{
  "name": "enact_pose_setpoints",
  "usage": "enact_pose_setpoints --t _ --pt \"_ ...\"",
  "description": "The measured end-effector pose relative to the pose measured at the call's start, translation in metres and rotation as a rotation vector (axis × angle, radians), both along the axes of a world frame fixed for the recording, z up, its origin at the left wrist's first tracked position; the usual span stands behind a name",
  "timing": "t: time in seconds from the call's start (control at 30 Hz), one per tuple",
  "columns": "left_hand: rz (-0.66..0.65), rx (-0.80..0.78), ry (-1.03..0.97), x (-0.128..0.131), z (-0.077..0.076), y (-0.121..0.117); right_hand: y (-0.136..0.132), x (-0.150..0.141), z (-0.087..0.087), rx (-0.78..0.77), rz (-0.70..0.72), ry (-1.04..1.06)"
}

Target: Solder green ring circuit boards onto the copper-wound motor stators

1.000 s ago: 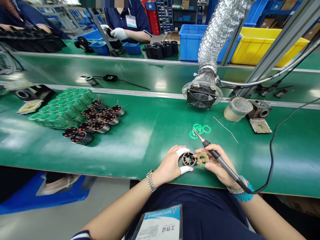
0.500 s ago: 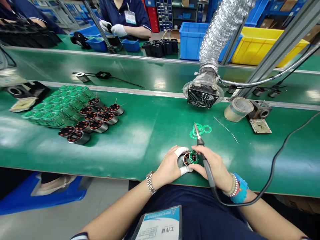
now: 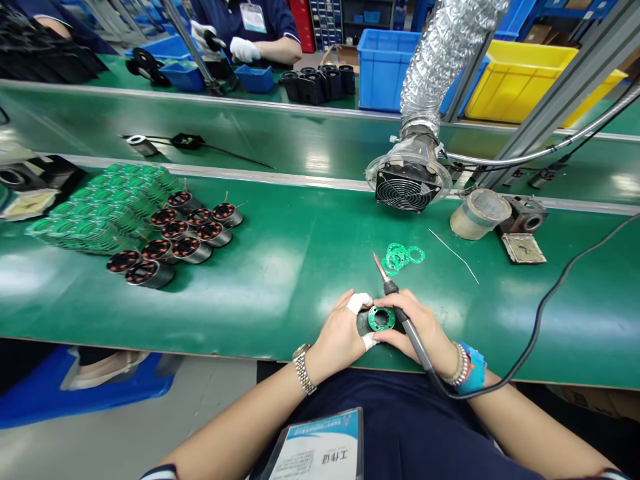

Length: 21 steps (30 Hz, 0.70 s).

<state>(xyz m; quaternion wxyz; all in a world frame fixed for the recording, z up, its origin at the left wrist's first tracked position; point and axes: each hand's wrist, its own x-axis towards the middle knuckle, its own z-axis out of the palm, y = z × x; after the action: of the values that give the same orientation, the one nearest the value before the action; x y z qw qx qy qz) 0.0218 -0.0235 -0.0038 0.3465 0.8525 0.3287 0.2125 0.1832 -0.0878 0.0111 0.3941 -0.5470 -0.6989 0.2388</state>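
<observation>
My left hand [image 3: 341,332], with white tape on its thumb and index finger, grips a small round motor stator [image 3: 363,324] by its side near the front edge of the bench. A green ring-shaped circuit board [image 3: 373,321] lies flat over the stator's top and hides its copper windings. My right hand [image 3: 429,332] carries a soldering iron [image 3: 414,339], its tip pointing up and away to the left. The thumb and index finger of that hand also touch the board's edge. Just beyond the hands lie several loose ring boards [image 3: 397,257].
Several stators [image 3: 191,249] stand at left beside stacked green boards [image 3: 113,203]. A fan with a duct [image 3: 406,190] hangs ahead. A round tub [image 3: 479,217], an iron stand with sponge [image 3: 523,248] and solder wire [image 3: 454,255] are at right. The iron's cord [image 3: 537,320] loops rightward. A co-worker [image 3: 250,40] sits opposite.
The ring board, tilted over the stator before, now lies level on its top. My right hand has shifted slightly left, and the iron's tip has swung left and down.
</observation>
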Motion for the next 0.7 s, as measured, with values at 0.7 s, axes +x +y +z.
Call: enact_pose_setpoints --t 0.7 --pt "-0.357 -0.103 0.066 -0.006 0.025 0.03 -0.025 0.013 -0.003 0.136 -0.205 0.046"
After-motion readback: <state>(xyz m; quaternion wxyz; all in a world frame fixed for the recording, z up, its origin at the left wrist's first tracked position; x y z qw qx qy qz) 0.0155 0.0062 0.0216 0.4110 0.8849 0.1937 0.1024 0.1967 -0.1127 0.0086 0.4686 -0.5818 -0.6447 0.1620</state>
